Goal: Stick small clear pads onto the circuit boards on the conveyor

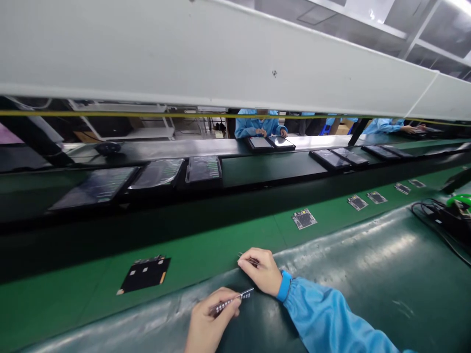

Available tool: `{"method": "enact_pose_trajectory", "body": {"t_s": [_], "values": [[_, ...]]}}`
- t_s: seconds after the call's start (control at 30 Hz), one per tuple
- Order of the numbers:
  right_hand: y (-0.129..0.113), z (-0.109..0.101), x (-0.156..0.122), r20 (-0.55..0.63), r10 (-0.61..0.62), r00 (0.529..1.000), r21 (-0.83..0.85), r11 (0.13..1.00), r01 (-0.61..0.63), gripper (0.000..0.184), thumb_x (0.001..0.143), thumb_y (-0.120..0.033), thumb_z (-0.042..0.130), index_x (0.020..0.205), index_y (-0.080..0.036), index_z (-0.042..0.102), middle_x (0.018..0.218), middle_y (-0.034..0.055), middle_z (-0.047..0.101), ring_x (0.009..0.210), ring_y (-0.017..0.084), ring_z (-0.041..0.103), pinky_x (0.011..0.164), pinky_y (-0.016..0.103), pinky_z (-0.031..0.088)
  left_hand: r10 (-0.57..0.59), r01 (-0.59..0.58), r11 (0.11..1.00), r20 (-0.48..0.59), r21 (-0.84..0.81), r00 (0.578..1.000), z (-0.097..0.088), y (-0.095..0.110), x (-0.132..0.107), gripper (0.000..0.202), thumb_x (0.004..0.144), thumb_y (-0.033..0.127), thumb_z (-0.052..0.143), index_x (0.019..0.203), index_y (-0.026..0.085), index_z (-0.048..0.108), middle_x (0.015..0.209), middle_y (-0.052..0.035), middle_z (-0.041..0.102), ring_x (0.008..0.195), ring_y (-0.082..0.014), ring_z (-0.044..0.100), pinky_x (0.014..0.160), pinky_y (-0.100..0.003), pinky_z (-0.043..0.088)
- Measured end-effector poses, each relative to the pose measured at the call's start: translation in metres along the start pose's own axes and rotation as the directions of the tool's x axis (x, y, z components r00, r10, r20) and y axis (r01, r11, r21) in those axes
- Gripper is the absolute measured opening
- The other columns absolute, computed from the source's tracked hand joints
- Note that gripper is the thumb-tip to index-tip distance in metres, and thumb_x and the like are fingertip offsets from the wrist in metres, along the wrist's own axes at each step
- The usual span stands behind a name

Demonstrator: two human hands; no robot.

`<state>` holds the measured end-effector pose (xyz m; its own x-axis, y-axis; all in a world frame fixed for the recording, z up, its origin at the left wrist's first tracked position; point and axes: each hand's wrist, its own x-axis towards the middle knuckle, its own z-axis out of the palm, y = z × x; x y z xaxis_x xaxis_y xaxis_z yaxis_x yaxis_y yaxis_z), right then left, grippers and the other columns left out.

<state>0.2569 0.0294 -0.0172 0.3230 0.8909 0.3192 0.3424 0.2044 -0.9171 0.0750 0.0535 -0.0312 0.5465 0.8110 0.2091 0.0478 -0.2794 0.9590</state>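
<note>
My left hand (208, 321) is closed in a pinch on a pair of metal tweezers (235, 299) whose tips point right. My right hand (262, 271), in a blue sleeve with a blue wrist strap (284, 286), rests curled on the dark green mat (368, 274), its fingers closed around a small dark part I cannot make out. A black board with small pale pads (145, 273) lies on the green belt (221, 250) to the left of both hands. A small circuit board (304, 218) lies on the belt further right.
More small boards (356, 202) lie along the belt toward the right. Black tablets (203, 169) sit on the dark middle belt. Across the line, people in blue coats (257, 125) work on tablets. Cables and a green-tipped tool (456, 203) lie at the right edge.
</note>
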Motion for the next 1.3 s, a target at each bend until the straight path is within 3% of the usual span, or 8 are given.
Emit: {"method": "enact_pose_trajectory", "body": {"t_s": [0.33, 0.83, 1.3], "values": [[0.004, -0.001, -0.002, 0.019, -0.014, 1.000, -0.020, 1.000, 0.014, 0.017, 0.087, -0.024, 0.063, 0.073, -0.018, 0.071, 0.070, 0.0016, 0.068, 0.063, 0.014, 0.059, 0.062, 0.025, 0.045, 0.014, -0.014, 1.000, 0.026, -0.009, 1.000, 0.000, 0.016, 0.002, 0.013, 0.081, 0.021, 0.069, 0.072, 0.017, 0.078, 0.058, -0.0019, 0.069, 0.049, -0.0135, 0.062, 0.050, -0.019, 0.050], [0.008, -0.004, -0.006, 0.074, -0.001, 0.997, 0.000, 1.000, 0.001, 0.021, 0.092, -0.028, 0.062, 0.075, -0.018, 0.070, 0.073, 0.0025, 0.069, 0.067, 0.015, 0.060, 0.065, 0.026, 0.046, -0.076, 0.077, 0.996, 0.018, -0.052, 0.997, 0.004, 0.013, -0.002, 0.014, 0.080, 0.019, 0.068, 0.072, 0.016, 0.078, 0.059, -0.0026, 0.068, 0.052, -0.0135, 0.061, 0.053, -0.020, 0.046], [0.005, -0.002, -0.004, 0.044, -0.034, 0.998, -0.021, 0.999, 0.035, 0.019, 0.090, -0.024, 0.061, 0.075, -0.018, 0.070, 0.070, 0.0018, 0.066, 0.064, 0.014, 0.059, 0.062, 0.025, 0.044, -0.017, 0.017, 1.000, 0.020, -0.019, 1.000, 0.000, 0.013, 0.000, 0.015, 0.081, 0.021, 0.068, 0.070, 0.017, 0.078, 0.057, -0.0020, 0.067, 0.050, -0.0131, 0.060, 0.051, -0.019, 0.046]]}}
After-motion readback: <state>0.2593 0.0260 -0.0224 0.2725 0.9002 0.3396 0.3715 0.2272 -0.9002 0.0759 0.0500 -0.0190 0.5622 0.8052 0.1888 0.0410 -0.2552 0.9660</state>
